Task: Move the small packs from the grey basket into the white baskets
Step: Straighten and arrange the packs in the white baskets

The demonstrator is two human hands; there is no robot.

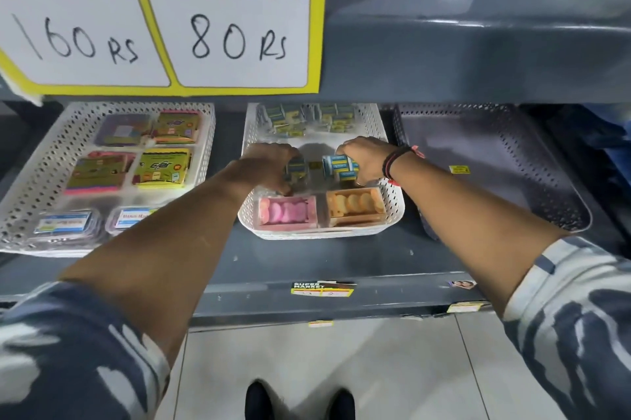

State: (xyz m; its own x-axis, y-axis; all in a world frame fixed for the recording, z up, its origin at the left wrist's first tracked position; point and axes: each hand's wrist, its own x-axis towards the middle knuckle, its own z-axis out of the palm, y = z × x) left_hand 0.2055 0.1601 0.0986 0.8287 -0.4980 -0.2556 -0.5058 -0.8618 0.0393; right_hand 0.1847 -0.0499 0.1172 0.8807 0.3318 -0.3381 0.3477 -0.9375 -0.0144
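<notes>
**Both hands loaded over the middle basket, free floor between them**

Your left hand (273,165) and right hand (365,160) are both inside the middle white basket (396,211), each curled around a clutch of small packs (338,166) in blue and yellow wrappers. The right hand's bundle shows plainly, a short row lying roughly crosswise, left to right; the left hand's packs (296,170) are half hidden under the fingers, so you cannot count them.

What the next move seems to turn on: the bare patch of basket floor sits directly between and under your two hands, with more of the same packs (307,119) piled at the far end and two boxes, pink (286,211) and orange (355,204), across the near end. Both hands are about equally close to that gap, so the drop is straight down.

The grey basket (560,214) lies to your right (its floor looks bare from here), nearer your right hand. The other white basket (24,201) sits well to the left.
</notes>
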